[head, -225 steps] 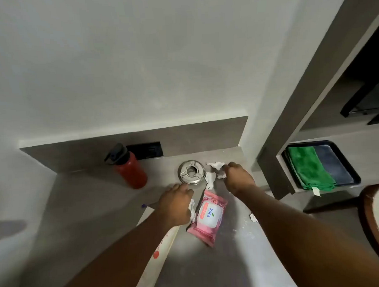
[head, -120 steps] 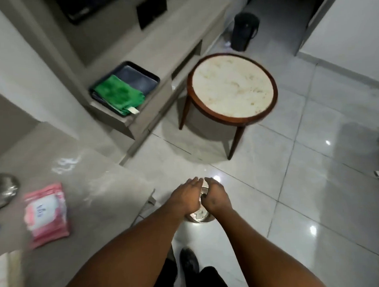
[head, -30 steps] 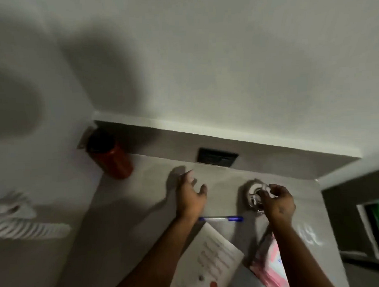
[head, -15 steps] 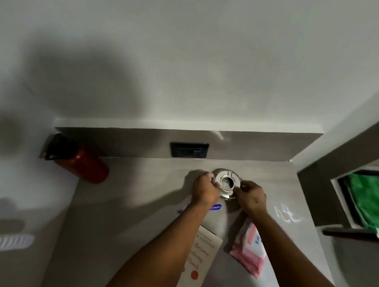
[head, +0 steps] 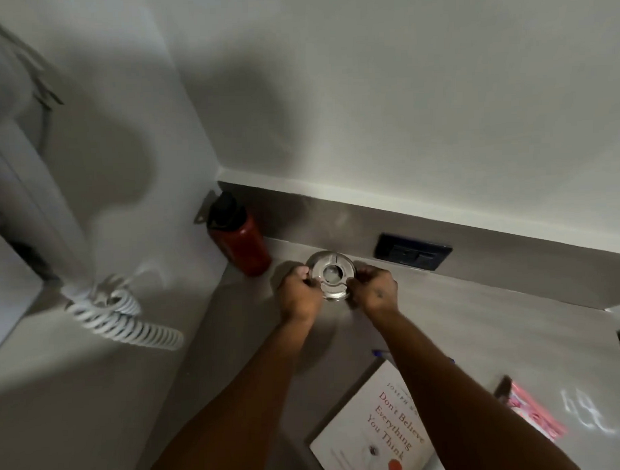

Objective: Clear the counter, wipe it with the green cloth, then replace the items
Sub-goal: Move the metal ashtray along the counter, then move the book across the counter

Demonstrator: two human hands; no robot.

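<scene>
A round metal ashtray (head: 331,273) is gripped from both sides near the back of the grey counter (head: 480,320), my left hand (head: 298,294) on its left rim and my right hand (head: 373,290) on its right rim. It is just right of a red bottle (head: 244,247) with a black cap standing in the back left corner. A white book (head: 378,429) lies near the front, a blue pen (head: 381,353) mostly hidden under my right forearm. A pink wipes pack (head: 534,415) lies at the right. The green cloth is out of view.
A black wall socket (head: 413,256) sits on the backsplash behind the ashtray. A white coiled cord (head: 121,318) hangs from a wall unit on the left. White smears (head: 585,415) mark the counter at the right.
Both hands have carried the ashtray from the counter's right-middle to the back left, beside the red bottle. The view has swung left, so the green cloth left the frame.
</scene>
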